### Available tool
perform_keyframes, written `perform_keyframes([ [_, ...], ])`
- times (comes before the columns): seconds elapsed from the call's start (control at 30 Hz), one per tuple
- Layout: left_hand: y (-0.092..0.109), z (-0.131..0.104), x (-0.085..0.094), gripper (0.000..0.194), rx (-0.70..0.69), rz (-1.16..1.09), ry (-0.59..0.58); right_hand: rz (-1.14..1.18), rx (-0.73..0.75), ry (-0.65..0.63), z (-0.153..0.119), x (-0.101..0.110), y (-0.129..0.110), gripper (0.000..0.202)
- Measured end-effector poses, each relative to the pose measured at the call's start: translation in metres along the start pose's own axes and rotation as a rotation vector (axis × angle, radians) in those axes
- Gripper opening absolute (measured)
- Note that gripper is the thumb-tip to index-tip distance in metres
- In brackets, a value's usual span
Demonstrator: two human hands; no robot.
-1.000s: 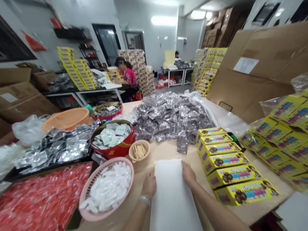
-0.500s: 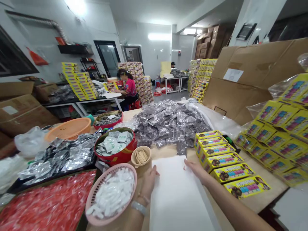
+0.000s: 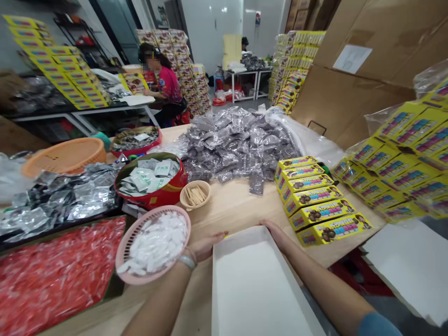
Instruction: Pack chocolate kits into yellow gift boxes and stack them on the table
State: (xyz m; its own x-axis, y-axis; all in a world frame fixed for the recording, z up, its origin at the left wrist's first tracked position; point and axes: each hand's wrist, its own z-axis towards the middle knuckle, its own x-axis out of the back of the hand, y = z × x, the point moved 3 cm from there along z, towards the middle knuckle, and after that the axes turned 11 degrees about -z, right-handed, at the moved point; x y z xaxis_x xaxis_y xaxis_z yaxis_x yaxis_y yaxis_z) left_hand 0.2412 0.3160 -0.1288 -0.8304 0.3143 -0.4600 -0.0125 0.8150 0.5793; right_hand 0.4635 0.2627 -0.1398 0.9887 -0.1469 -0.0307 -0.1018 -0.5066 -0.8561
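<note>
A long white paperboard box [image 3: 255,284], open at the top with low walls, lies in front of me and runs out of the bottom of the view. My left hand [image 3: 206,246] is closed at its far left corner, fingertips by the rim. At the far right corner, my right hand [image 3: 276,235] grips the wall, its fingers partly hidden behind it. Nothing lies in the visible part of the box. Left of my left hand stands a pink basket [image 3: 121,254] of small white packets. Several yellow printed boxes [image 3: 327,228] stand in a row beyond my right forearm.
Grey sachets [image 3: 241,144] are heaped mid-table. A small cup of wooden sticks [image 3: 196,195] stands near a red tub [image 3: 154,199] of sachets. Red packets [image 3: 59,275] fill a left tray. Bagged yellow boxes [image 3: 395,163] stand right. A person [image 3: 170,86] sits at another table.
The view has tipped downward, so the table's things appear higher. My hands and the white box have drawn nearer to me, and the box's inner walls now show more clearly.
</note>
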Motion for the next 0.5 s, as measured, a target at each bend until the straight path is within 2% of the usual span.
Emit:
perform_keyframes([
  [0.1,0.016,-0.007,-0.006,0.041,0.126,0.171,-0.222,-0.082,-0.075,-0.189,-0.001,0.000,-0.011,0.025],
  [0.17,0.024,-0.008,-0.012,0.037,0.139,0.333,-0.311,-0.157,-0.128,-0.292,0.003,0.000,-0.015,0.028],
  [0.23,0.031,-0.006,-0.016,0.034,0.060,0.536,-0.282,-0.226,-0.114,-0.324,0.008,0.001,-0.019,0.030],
  [0.33,0.037,0.003,-0.016,0.028,-0.082,0.938,-0.136,-0.432,0.013,-0.298,0.018,0.002,-0.025,0.025],
  [0.4,0.038,0.010,-0.014,0.024,-0.105,1.116,-0.063,-0.751,0.120,-0.321,0.023,-0.001,-0.032,0.022],
  [0.5,0.039,0.020,-0.013,0.018,-0.142,1.214,-0.017,-1.204,0.254,-0.378,0.028,-0.008,-0.046,0.015],
])
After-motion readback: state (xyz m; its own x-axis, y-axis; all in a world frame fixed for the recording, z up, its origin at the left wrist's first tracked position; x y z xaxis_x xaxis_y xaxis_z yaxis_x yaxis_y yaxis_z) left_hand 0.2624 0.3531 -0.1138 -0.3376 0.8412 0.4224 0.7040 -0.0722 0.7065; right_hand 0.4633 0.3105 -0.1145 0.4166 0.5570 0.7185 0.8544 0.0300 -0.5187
